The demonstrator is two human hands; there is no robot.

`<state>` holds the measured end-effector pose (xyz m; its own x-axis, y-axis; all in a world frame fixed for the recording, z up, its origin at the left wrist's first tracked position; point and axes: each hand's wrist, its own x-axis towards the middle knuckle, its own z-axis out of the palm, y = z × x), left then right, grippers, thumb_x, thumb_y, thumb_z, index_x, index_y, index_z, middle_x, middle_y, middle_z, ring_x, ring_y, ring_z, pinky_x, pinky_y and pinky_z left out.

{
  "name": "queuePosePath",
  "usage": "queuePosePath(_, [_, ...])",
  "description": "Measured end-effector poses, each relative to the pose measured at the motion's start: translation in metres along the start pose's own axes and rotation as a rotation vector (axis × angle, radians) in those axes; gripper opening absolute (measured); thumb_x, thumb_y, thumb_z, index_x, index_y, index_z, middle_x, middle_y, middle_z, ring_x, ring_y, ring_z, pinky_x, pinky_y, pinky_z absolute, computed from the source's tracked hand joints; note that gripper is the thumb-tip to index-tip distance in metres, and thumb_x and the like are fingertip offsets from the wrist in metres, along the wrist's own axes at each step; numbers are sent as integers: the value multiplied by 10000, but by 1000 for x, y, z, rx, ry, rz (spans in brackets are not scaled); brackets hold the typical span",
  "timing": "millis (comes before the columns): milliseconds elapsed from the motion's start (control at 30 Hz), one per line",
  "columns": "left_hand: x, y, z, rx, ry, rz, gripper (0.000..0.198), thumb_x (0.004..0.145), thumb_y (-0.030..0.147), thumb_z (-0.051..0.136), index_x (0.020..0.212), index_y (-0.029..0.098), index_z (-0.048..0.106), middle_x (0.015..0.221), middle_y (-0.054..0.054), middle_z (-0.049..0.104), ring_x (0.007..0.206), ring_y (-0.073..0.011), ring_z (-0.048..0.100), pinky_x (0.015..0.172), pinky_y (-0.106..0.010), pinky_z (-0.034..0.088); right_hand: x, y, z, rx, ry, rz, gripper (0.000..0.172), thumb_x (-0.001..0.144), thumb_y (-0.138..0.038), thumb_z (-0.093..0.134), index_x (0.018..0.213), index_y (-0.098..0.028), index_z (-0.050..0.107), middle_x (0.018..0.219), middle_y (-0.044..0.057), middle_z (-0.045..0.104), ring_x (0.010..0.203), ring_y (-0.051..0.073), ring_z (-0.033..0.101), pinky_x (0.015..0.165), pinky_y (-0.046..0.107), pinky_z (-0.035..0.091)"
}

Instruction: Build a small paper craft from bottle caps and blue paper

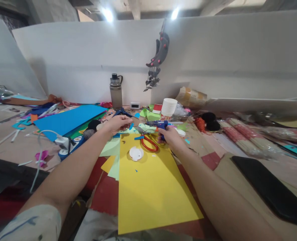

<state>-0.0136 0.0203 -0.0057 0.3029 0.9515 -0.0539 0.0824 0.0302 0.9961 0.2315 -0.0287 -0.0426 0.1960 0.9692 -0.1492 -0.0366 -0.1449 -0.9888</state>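
My right hand is closed round a blue glue gun, whose nozzle points left. My left hand pinches a small brown cardboard piece with a blue paper bit on it, just left of the nozzle. Both hands hover over the far end of a large yellow paper sheet. Red-handled scissors and a white round lid lie on that sheet below my hands.
A blue sheet, a grey water bottle, a stack of white cups, black pompoms, wrapped stick bundles and a black slab crowd the table. A white charger with cable lies at left. A felt mobile hangs on the white wall.
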Motion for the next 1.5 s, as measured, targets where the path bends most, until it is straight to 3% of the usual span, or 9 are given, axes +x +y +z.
queuePosePath(233, [-15, 8, 26, 329, 370, 387, 188, 633, 289, 789, 668, 176, 642, 647, -7, 630, 609, -134, 518, 585, -261, 361, 7, -1, 2, -181, -18, 61, 172, 766, -205, 690, 686, -161, 544, 512, 22, 624, 402, 127, 575, 392, 244, 527])
queuePosePath(433, [-22, 10, 32, 494, 505, 617, 128, 724, 235, 685, 668, 196, 577, 697, -12, 609, 643, -145, 513, 642, -282, 367, 10, -3, -1, -530, 61, -45, 176, 802, -260, 648, 692, -195, 527, 474, 10, 593, 408, 176, 588, 410, 277, 487])
queuePosePath(567, [-24, 8, 31, 697, 523, 789, 152, 765, 198, 629, 656, 212, 524, 732, -35, 591, 750, -185, 542, 722, -310, 383, 2, -7, -1, -760, 187, -189, 111, 780, -245, 660, 756, -198, 563, 657, 68, 656, 726, 250, 684, 666, 353, 525])
queuePosePath(733, [-28, 8, 33, 878, 468, 930, 105, 799, 190, 602, 701, 206, 568, 796, -76, 622, 822, -228, 561, 767, -350, 369, -18, -16, 6, -965, 264, -411, 52, 776, -217, 646, 795, -169, 638, 1044, 196, 654, 1093, 333, 575, 945, 447, 406])
queuePosePath(867, [-31, 8, 37, 1123, 539, 1038, 106, 833, 200, 573, 730, 200, 595, 776, -80, 642, 799, -226, 576, 738, -354, 346, -35, -28, 25, -731, 84, -675, 245, 885, -370, 498, 841, -172, 635, 925, 108, 639, 893, 230, 566, 826, 358, 432])
queuePosePath(1067, [-35, 6, 44, 1345, 607, 1200, 90, 840, 199, 568, 766, 175, 613, 762, -75, 645, 772, -225, 582, 694, -365, 330, -42, -37, 55, -169, -133, -488, 302, 769, -485, 586, 760, -184, 606, 638, -21, 540, 621, 138, 465, 613, 273, 373])
queuePosePath(1200, [-36, 4, 49, 1401, 565, 1190, 126, 872, 198, 535, 784, 170, 621, 766, -74, 644, 791, -228, 585, 701, -376, 337, -31, -31, 58, -109, -74, -426, 267, 688, -450, 648, 671, -191, 586, 567, -31, 528, 554, 121, 429, 559, 265, 344])
queuePosePath(1333, [-40, 6, 55, 1355, 371, 1051, 130, 880, 250, 573, 815, 164, 648, 830, -85, 671, 860, -237, 591, 757, -376, 377, -19, -24, 50, -220, 1, -380, 239, 679, -422, 619, 605, -203, 559, 505, -32, 506, 512, 127, 429, 516, 266, 320])
queuePosePath(1500, [-40, 17, 54, 769, 288, 775, 168, 881, 314, 596, 906, 175, 688, 894, -57, 705, 856, -183, 609, 790, -317, 443, -14, -19, 33, -302, -14, -328, 204, 672, -382, 588, 580, -209, 532, 468, -48, 460, 467, 112, 383, 482, 259, 272])
